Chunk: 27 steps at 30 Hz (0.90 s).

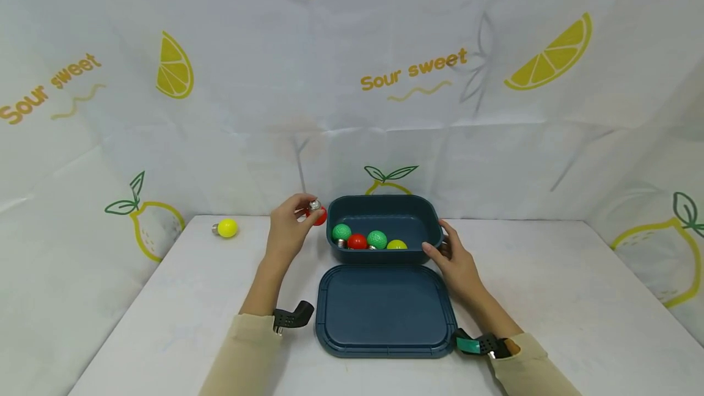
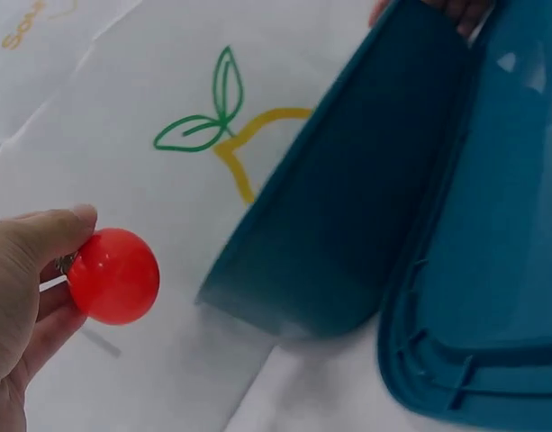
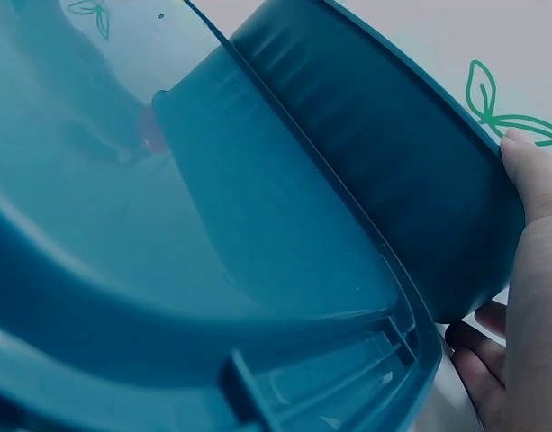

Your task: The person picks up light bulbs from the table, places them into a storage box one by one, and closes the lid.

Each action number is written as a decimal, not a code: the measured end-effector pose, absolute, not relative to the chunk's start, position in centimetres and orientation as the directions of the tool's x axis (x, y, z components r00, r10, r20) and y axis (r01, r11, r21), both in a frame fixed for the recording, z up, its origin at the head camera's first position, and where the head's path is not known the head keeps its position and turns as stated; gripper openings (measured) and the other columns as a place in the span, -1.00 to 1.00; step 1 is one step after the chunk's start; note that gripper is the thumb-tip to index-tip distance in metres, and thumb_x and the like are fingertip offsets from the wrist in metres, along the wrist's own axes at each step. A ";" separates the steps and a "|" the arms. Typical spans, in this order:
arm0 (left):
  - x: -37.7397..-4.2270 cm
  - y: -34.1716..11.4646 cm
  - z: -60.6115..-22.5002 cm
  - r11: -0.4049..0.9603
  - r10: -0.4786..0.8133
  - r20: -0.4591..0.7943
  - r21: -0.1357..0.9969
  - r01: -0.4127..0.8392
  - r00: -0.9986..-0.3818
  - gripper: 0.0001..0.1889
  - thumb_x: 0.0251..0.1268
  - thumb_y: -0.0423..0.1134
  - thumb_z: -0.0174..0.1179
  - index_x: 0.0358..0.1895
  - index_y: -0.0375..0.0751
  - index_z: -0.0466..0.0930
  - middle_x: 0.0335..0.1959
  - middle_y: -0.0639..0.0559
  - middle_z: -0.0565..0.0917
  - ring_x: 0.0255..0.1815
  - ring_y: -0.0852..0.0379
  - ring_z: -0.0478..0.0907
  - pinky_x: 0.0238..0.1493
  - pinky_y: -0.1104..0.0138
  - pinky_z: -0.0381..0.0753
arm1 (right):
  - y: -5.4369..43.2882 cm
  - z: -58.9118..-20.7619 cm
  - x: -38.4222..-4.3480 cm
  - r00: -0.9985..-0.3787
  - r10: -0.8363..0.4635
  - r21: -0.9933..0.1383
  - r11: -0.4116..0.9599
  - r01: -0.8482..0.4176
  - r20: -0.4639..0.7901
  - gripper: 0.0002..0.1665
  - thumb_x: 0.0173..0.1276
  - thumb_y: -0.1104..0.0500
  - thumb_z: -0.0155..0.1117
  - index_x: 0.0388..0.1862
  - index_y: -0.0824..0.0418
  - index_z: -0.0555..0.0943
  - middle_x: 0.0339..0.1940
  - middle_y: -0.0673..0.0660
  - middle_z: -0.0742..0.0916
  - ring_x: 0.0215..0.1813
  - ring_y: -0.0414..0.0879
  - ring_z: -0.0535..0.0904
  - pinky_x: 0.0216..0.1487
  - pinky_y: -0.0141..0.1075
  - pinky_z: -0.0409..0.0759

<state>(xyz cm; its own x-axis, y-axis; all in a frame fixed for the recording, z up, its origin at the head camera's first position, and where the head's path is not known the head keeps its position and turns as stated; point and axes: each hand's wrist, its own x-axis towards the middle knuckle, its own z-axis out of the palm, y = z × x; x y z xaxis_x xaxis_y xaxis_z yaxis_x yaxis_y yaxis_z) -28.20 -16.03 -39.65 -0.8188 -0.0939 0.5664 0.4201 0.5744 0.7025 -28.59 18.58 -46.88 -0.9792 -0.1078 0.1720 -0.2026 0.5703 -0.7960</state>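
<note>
My left hand (image 1: 287, 223) pinches a red light bulb (image 2: 115, 276) by its metal base, just outside the left end of a dark blue box (image 1: 385, 205). In the head view the bulb's base points up and its round red part is partly behind the fingers. My right hand (image 1: 458, 263) grips the box's right front corner, thumb at the rim and fingers lower on the outer wall. Along the inside front of the box lie a green bulb (image 1: 341, 231), a red bulb (image 1: 357, 241), another green bulb (image 1: 377, 239) and a yellow bulb (image 1: 397, 244), partly hidden by the front wall.
The blue lid (image 1: 385, 310) lies flat right in front of the box. A yellow bulb (image 1: 227, 228) rests on its side at the table's back left. Behind the white table (image 1: 550, 298) hangs a white printed cloth (image 1: 247, 109).
</note>
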 end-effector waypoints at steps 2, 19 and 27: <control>-28.3 -15.5 -39.9 0.561 -0.085 0.565 0.708 0.429 -0.821 -0.72 0.22 -0.35 0.42 -0.01 -0.32 0.66 -0.10 -0.18 0.76 -0.02 -0.09 0.76 0.10 0.13 0.73 | 18.6 -46.9 -28.6 -0.979 -0.106 -0.797 0.568 -0.203 0.173 -0.09 0.53 -0.15 0.15 0.68 -0.03 -0.03 0.47 0.48 0.45 0.38 0.37 0.52 0.36 0.23 0.49; -28.6 -13.4 -42.0 0.577 -0.019 0.533 0.697 0.427 -0.846 -0.65 0.26 -0.37 0.38 0.11 -0.34 0.67 -0.01 -0.20 0.69 0.04 -0.09 0.72 0.05 0.21 0.74 | 18.7 -47.2 -28.6 -0.978 -0.108 -0.802 0.559 -0.209 0.179 -0.09 0.53 -0.15 0.16 0.68 -0.03 -0.02 0.47 0.48 0.45 0.37 0.36 0.53 0.35 0.22 0.51; -28.5 -13.1 -42.6 0.693 -0.009 0.536 0.612 0.382 -0.844 -0.68 0.26 -0.28 0.40 0.07 -0.22 0.72 -0.03 -0.12 0.75 0.00 -0.06 0.70 0.11 0.09 0.70 | 18.7 -47.2 -28.6 -0.977 -0.112 -0.804 0.556 -0.211 0.179 -0.08 0.52 -0.19 0.15 0.68 -0.04 -0.03 0.48 0.47 0.44 0.38 0.35 0.52 0.36 0.21 0.50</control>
